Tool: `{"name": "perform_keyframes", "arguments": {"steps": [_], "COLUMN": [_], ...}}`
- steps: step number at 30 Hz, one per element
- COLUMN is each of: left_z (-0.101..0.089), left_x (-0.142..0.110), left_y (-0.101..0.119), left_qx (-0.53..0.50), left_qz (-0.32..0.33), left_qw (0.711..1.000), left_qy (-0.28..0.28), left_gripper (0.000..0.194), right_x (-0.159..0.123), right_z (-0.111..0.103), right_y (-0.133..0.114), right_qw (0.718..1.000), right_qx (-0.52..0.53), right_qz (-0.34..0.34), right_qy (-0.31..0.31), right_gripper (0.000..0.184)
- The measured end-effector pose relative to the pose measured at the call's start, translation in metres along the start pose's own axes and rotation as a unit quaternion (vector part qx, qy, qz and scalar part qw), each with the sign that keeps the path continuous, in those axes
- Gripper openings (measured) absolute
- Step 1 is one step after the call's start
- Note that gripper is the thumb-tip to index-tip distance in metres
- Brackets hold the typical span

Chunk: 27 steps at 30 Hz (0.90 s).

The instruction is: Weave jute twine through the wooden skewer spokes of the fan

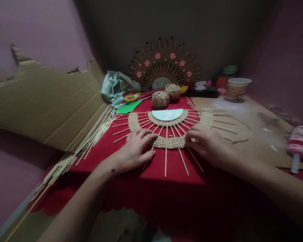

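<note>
Our left grip (137,146) rests palm down and loosely open, thumb spread from fingers, at the lower band of one woven fan (169,143), mostly on the red cloth (101,152). Our right grip (207,144) curls inward there, fingertips drawn together; we cannot tell whether they pinch anything. Behind, we count two twine balls (160,99), one cup (234,89), six pink flowers (157,56).

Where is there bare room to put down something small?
Red cloth between the stick bundle and left hand; brown board between right hand and pink object, except some scraps. Crowded: the back, around twine balls and cup.
</note>
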State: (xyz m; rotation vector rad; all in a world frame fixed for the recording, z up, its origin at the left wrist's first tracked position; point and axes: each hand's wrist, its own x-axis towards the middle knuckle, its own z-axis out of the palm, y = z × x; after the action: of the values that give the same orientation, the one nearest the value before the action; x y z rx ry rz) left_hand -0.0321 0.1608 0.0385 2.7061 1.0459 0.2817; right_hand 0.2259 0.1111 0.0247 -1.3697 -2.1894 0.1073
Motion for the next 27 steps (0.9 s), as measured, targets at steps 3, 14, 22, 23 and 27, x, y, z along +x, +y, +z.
{"name": "perform_keyframes", "arguments": {"steps": [3,14,22,23,27], "left_z": [-0.004,0.005,0.022,0.023,0.027], "left_x": [-0.002,-0.003,0.013,0.013,0.012], "left_y": [-0.002,0.026,0.044,0.045,0.049], "left_qx": [-0.009,-0.089,-0.101,-0.103,-0.079], "left_qz": [0.008,0.045,0.048,0.061,0.127], "left_qw": [1.0,0.992,0.989,0.989,0.986], "left_qy": [-0.015,0.073,0.093,0.092,0.077], "left_gripper": [0.041,0.022,0.014,0.015,0.021], "right_x": [-0.002,-0.014,-0.019,-0.021,-0.026], "right_z": [-0.002,0.003,0.002,0.001,0.001], "right_y": [-0.009,-0.021,-0.015,-0.014,-0.014], "right_qw": [1.0,0.999,0.999,0.999,0.998], "right_qx": [0.007,-0.036,-0.018,-0.01,0.004], "right_qz": [0.02,0.007,-0.026,-0.033,-0.061], "right_qy": [-0.016,-0.029,-0.032,-0.034,-0.031], "right_gripper": [0.012,0.015,0.016,0.016,0.017]}}
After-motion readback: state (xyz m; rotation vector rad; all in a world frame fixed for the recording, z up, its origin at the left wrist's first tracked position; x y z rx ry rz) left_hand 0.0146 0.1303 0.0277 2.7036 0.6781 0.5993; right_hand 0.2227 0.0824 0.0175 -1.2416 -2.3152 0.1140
